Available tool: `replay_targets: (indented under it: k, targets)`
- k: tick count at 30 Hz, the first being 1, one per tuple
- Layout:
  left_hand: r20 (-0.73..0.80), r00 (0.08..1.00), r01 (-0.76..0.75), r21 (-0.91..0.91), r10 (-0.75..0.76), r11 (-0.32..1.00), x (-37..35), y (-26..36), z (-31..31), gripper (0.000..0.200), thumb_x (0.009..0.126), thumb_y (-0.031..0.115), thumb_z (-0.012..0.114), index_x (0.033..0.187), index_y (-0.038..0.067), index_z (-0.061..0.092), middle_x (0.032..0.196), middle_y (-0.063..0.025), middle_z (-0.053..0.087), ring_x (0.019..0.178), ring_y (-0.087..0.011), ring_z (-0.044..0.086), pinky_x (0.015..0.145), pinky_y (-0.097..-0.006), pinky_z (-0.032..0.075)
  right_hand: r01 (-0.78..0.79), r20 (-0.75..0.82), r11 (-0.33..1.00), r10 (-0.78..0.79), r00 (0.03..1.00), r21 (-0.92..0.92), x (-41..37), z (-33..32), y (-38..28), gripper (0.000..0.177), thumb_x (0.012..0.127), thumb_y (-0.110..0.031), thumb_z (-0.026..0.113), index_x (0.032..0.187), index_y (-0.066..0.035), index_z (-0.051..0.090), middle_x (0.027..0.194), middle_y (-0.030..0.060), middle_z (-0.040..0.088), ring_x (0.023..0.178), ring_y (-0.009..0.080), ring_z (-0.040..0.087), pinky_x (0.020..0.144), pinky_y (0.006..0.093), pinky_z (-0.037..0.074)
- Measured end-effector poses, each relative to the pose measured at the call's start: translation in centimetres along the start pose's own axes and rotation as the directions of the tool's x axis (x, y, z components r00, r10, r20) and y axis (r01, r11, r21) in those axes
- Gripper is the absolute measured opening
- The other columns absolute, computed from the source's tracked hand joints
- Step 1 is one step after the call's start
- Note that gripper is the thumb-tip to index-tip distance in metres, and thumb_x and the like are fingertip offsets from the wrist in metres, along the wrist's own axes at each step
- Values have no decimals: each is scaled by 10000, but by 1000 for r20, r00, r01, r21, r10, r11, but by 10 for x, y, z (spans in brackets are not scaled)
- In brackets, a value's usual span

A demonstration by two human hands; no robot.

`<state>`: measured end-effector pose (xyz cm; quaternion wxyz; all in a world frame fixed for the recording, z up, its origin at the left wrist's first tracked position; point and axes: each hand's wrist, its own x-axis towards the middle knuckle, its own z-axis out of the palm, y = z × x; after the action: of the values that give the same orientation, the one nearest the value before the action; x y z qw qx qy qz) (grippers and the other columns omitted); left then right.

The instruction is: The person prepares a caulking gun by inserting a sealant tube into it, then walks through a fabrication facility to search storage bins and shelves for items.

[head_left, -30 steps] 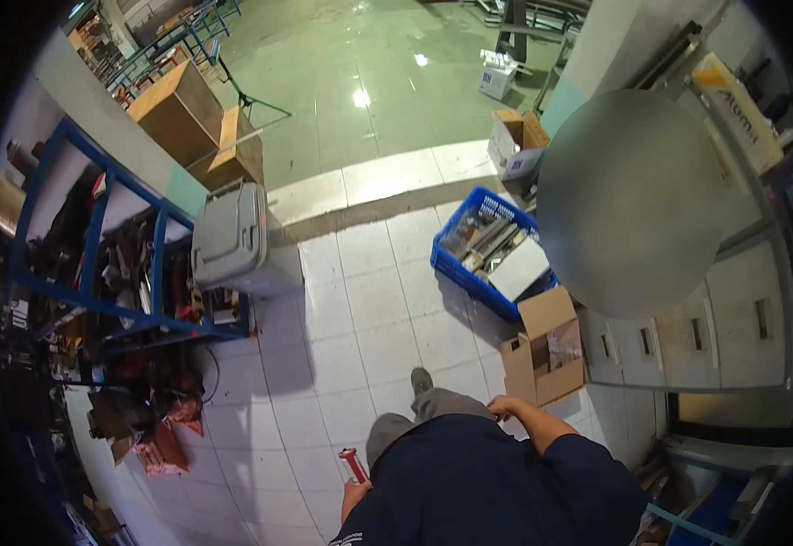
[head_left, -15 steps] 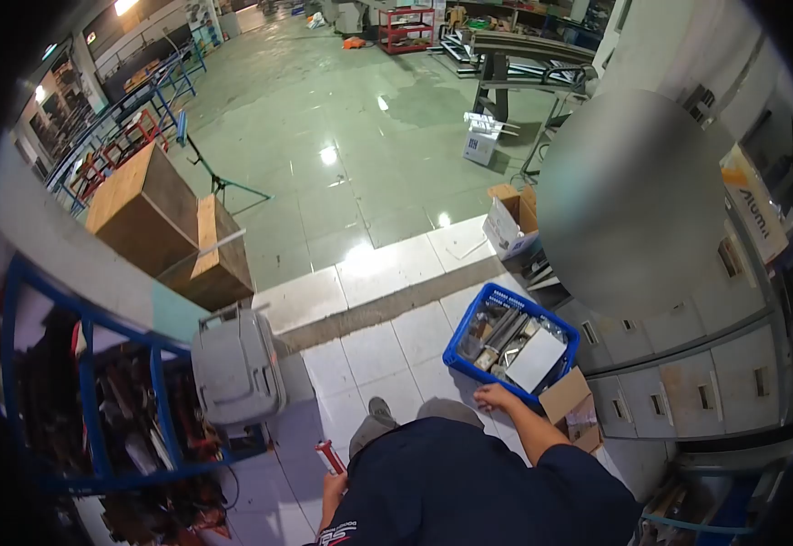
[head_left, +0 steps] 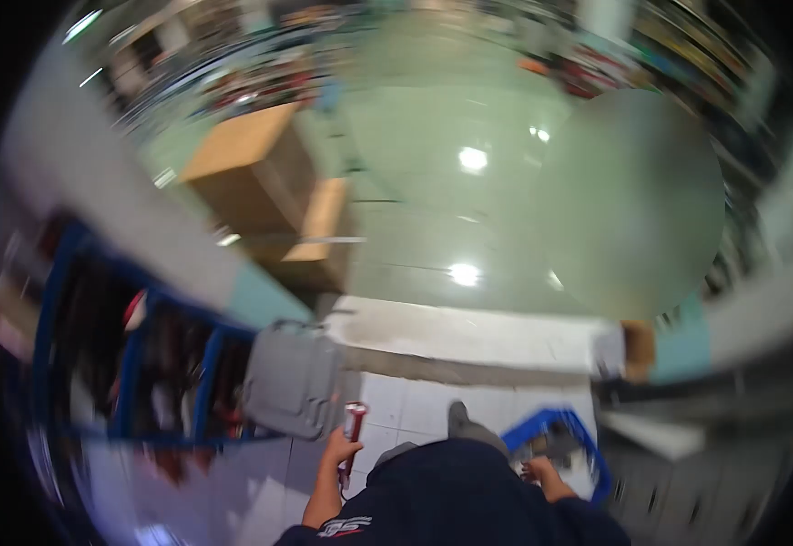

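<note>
My left hand [head_left: 345, 446] is closed around a red caulking gun [head_left: 355, 422], held upright beside my left leg with its pale end up. Blur softens its details. On the other side, my right hand [head_left: 537, 470] is by the near left side of a blue plastic crate [head_left: 602, 473]. Its fingers look loosely apart with nothing visible in them, though motion smears them. Mixed items lie inside the crate, too blurred to name now.
A grey lidded bin [head_left: 293, 382] stands at the left beside a blue rack [head_left: 132, 364]. Ahead, a white tiled step [head_left: 469, 332] borders the green floor [head_left: 433, 200]. Wooden boxes [head_left: 251, 164] sit beyond the bin. Grey drawers [head_left: 679, 491] line the right side.
My view has swung right-to-left, so the crate and step sit lower and the boxes further right in view. The caulking gun has come up more upright in my left hand.
</note>
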<state>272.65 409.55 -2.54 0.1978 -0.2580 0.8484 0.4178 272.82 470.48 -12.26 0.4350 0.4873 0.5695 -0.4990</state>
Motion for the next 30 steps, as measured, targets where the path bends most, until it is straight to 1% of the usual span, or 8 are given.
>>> replay_targets:
  k: [1,4,6,11,21,26,27,30]
  targets:
    - [-46,999,-9,-97,4,995,-13,10,-3,619,517,239,762,1043,-15,559,957,-177,628,893,-292,611,815,-381,478,141,185,988,-149,971,54,10,-8,-55,156,816,-153,630,899,-29,587,779,108,614,599,260,609,510,398,510]
    - [-179,978,74,-200,-111,977,-38,22,-3,666,527,293,749,1094,-1,559,991,-196,624,918,-308,604,837,-368,466,406,58,913,-404,913,-29,15,16,-231,272,790,-104,596,1045,-18,558,837,126,609,617,287,620,476,382,489]
    - [-292,942,75,-296,-165,952,-58,10,-4,655,531,296,741,1089,5,561,988,-189,627,918,-301,605,833,-364,467,564,130,818,-551,824,-110,-9,62,-341,331,796,-111,562,1121,-47,539,903,115,616,694,278,637,499,355,496]
    - [-471,799,83,-529,-374,845,-130,-12,-35,584,546,245,730,1066,31,573,959,-173,635,899,-309,612,822,-357,471,858,458,433,-725,514,-277,-124,254,-456,430,859,-244,577,1212,-13,501,1058,111,618,854,222,632,694,321,514]
    - [-509,606,66,-733,-611,677,-229,-181,-47,607,548,232,763,1068,-10,564,960,-189,641,923,-315,629,826,-379,476,992,931,-122,-360,-66,24,-383,686,-299,366,867,-184,584,1143,56,567,1050,126,637,948,177,601,796,289,475]
    - [-427,472,193,-803,-771,563,-283,-241,-58,548,541,169,757,1020,-19,569,880,-173,647,840,-304,640,751,-380,496,882,893,-365,-221,-393,298,-499,836,-207,295,879,-145,559,1119,24,590,1017,106,644,976,173,587,872,294,439]
    - [-440,458,131,-826,-773,548,-287,-266,-43,522,531,147,753,992,-20,574,836,-156,640,797,-279,633,717,-379,499,873,869,-331,-223,-442,359,-519,859,-190,279,845,-126,594,1089,9,608,1078,128,632,1006,204,584,881,293,436]
    - [-414,377,133,-861,-829,491,-317,-268,-60,515,528,138,751,982,-24,570,816,-137,631,771,-257,623,704,-379,499,646,723,-538,-93,-684,542,-555,923,-153,306,822,-142,621,1090,3,600,1157,162,586,1108,294,536,945,346,403]
